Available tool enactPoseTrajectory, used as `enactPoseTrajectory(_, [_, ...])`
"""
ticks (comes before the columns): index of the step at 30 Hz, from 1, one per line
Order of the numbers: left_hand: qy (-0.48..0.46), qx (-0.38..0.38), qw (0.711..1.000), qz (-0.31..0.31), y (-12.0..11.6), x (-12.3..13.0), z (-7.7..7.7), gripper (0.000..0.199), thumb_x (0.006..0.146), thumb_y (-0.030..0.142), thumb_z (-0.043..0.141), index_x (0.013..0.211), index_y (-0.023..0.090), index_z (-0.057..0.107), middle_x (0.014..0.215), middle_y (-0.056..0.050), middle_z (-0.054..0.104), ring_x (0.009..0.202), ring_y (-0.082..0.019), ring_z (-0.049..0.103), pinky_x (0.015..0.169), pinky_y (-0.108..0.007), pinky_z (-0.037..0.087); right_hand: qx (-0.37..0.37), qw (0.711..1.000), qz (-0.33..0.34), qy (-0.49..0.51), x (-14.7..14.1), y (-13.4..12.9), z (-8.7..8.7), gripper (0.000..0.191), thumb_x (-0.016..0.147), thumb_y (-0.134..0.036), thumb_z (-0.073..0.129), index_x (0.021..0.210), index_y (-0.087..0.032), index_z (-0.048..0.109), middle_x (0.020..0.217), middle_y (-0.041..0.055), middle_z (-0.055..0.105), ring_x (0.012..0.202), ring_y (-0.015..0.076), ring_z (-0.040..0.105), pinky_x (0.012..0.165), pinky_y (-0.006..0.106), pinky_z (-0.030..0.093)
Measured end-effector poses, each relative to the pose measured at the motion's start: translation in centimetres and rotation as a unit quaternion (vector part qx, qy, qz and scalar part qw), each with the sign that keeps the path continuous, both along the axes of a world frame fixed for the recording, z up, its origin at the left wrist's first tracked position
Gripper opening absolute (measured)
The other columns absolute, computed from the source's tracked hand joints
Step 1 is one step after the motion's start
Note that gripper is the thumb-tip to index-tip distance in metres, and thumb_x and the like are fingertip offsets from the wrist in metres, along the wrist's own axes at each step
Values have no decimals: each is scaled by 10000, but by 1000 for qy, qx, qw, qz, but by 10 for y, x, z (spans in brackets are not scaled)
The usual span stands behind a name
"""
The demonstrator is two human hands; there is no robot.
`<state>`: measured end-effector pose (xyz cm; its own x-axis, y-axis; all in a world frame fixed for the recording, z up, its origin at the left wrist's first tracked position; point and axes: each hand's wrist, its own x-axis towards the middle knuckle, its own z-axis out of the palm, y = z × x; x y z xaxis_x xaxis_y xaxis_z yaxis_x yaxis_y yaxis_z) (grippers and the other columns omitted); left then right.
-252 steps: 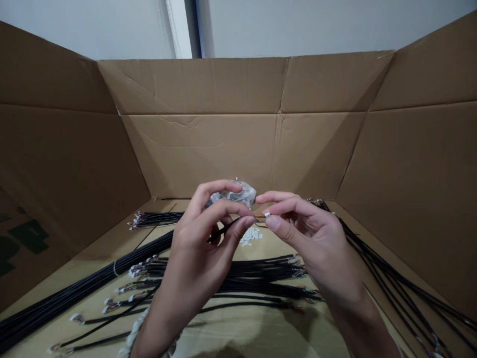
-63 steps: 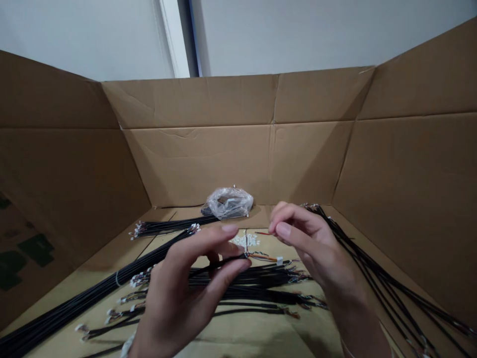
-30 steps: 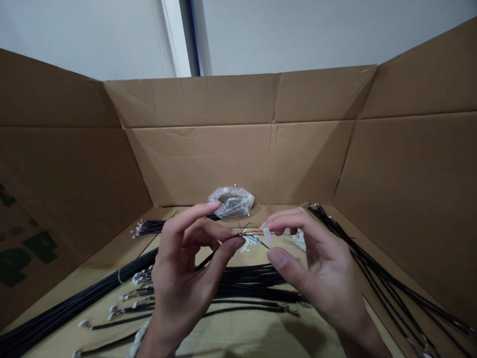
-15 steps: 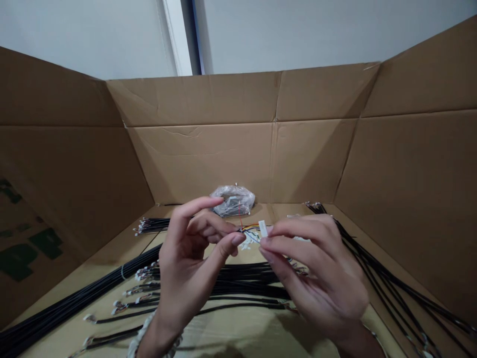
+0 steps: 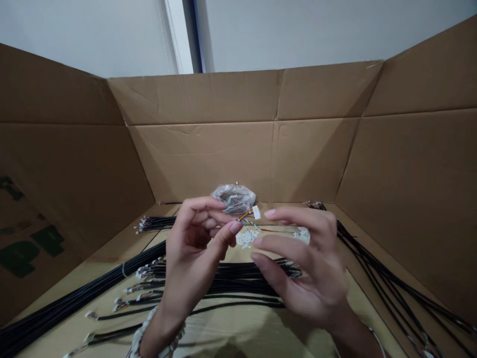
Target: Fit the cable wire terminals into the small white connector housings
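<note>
Thin coloured wires (image 5: 245, 215) are pinched between the thumb and fingers of my left hand (image 5: 203, 248). A white connector (image 5: 256, 212) stands at the end of some of these wires, right of my left fingertips. Other loose strands, green-white and red, stretch to the right beneath it. My right hand (image 5: 301, 258) is beside the connector with its fingers apart, and nothing shows between them. Below and behind both hands lie black cables (image 5: 242, 278) in rows. A pile of small white connectors (image 5: 246, 238) sits just beyond the hands.
Cardboard walls (image 5: 208, 159) enclose the back and sides. A clear plastic bag (image 5: 234, 198) rests at the back. Long black cable bundles lie at the left (image 5: 85, 283) and the right (image 5: 387, 278). More small white parts (image 5: 302, 234) are behind my right hand.
My right hand has let go of the white connector and its fingers have opened. The connector now sits a little further left and higher, and the wires are spread apart. My left hand keeps its pinch.
</note>
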<state>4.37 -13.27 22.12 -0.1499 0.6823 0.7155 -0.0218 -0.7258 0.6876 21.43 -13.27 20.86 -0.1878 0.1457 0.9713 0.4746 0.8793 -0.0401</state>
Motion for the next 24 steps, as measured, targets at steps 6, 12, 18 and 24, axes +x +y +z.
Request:
enactPoseTrajectory(6, [-5,-1,1000,-6,-3,2,0,225,845,107,783,939,262,649,693,74,729,508,-64,630,413,-88,498,-128,981,121,80,6,5,6,254,930,-33,652,1075,-237,694,1070,1,683,1029,165,632,904,344,487])
enactPoseTrajectory(12, [7,-11,1000,-21,-7,4,-1,223,863,108,772,959,271,654,711,74,731,508,-56,626,420,-76,499,-66,992,106,36,7,10,8,215,933,-29,705,1022,-224,718,1025,-4,713,928,155,615,827,367,453])
enactPoseTrajectory(18, [20,-26,999,-31,-9,5,-4,217,876,132,779,985,273,655,727,72,723,522,-57,632,431,-78,503,-13,998,62,7,13,7,8,163,931,-76,746,987,-228,738,1027,6,759,901,186,601,794,412,408])
enactPoseTrajectory(24, [34,-18,999,-34,-17,8,-4,216,886,147,784,990,275,643,722,66,698,521,-58,604,431,-82,476,-110,968,205,96,8,13,9,154,918,-101,776,916,-253,751,904,-10,760,827,167,638,764,366,449])
